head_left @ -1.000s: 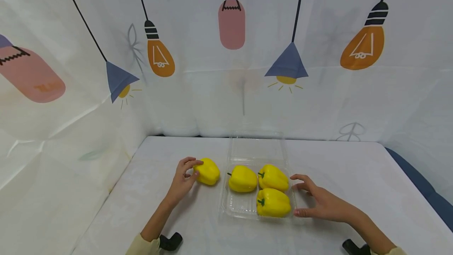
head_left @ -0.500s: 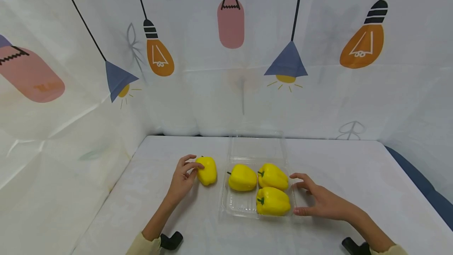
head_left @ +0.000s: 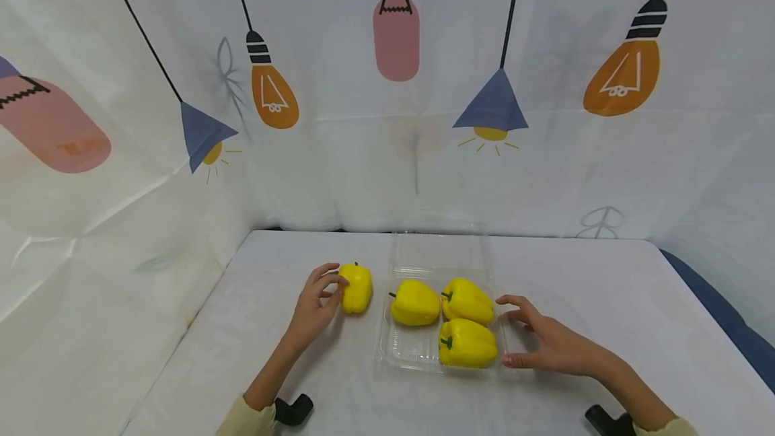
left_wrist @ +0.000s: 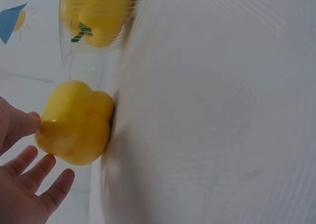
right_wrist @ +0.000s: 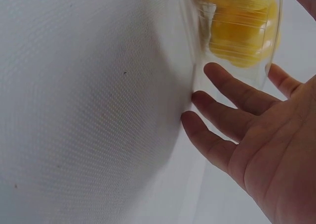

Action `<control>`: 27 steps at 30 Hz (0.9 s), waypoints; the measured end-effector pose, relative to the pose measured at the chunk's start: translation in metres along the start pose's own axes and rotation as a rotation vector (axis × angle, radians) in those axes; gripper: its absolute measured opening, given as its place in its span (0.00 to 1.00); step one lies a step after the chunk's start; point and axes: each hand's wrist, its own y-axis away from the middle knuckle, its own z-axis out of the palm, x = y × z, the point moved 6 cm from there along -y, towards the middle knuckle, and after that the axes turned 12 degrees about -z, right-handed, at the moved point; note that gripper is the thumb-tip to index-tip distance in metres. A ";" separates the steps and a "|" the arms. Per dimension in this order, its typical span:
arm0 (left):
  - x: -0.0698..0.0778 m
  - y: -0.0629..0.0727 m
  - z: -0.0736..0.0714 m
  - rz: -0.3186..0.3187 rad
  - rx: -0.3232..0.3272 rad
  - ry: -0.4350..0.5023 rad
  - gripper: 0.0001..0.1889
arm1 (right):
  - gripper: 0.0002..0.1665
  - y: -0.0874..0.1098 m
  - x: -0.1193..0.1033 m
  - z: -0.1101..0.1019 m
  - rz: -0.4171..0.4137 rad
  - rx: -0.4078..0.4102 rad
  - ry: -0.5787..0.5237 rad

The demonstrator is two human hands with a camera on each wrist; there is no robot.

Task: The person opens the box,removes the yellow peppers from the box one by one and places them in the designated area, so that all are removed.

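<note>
A yellow bell pepper [head_left: 357, 288] rests on the table left of a clear plastic clamshell box [head_left: 408, 356], its stem facing the back. My left hand [head_left: 315, 305] is at its left side, with loosely bent fingertips against its skin. In the left wrist view, a digit touches the pepper [left_wrist: 76, 125] while other fingers [left_wrist: 58, 187] spread beside it. Inside the box lie a left pepper [head_left: 415, 303], a back right pepper [head_left: 467, 301] and a front right pepper [head_left: 468, 343]. My right hand [head_left: 547, 345] is spread along the box's right edge, fingertips right at its wall.
The box's transparent lid [head_left: 442, 254] lies folded back toward the rear of the white table [head_left: 290, 254]. Behind hangs a white cloth printed with lamps [head_left: 339, 173]. Dark wrist mounts [head_left: 293, 410] show near both sleeves.
The loose pepper has turned on the table at my left fingertips, so its stem now shows at the back. My right hand and the box have stayed in place.
</note>
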 end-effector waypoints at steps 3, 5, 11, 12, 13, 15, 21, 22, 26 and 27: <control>0.002 -0.001 0.001 0.026 -0.015 -0.004 0.09 | 0.52 0.000 0.001 0.000 -0.004 0.000 0.001; 0.002 -0.002 0.002 0.023 -0.028 -0.007 0.09 | 0.52 0.000 0.001 0.000 -0.004 0.000 0.003; -0.001 -0.003 0.005 -0.021 -0.047 -0.029 0.10 | 0.53 0.000 0.001 0.000 -0.015 0.004 0.009; -0.001 -0.003 0.005 -0.024 -0.044 -0.035 0.09 | 0.53 0.000 0.001 0.000 -0.015 0.004 0.008; -0.001 -0.003 0.005 -0.024 -0.038 -0.044 0.09 | 0.52 0.000 0.001 0.000 -0.013 0.003 0.006; 0.000 -0.001 0.004 -0.015 -0.021 -0.057 0.09 | 0.52 0.001 0.001 0.000 -0.009 0.003 0.003; 0.008 0.002 0.001 0.027 0.035 -0.097 0.09 | 0.53 0.001 0.001 0.000 -0.005 0.004 0.002; 0.009 0.003 0.000 0.027 0.037 -0.100 0.09 | 0.53 0.001 0.001 0.000 -0.008 0.005 0.004; 0.017 0.005 0.000 0.023 0.041 -0.099 0.09 | 0.52 0.001 0.002 0.000 -0.007 0.005 0.001; 0.018 0.005 0.000 0.018 0.042 -0.099 0.10 | 0.52 0.001 0.002 0.000 -0.004 0.004 -0.002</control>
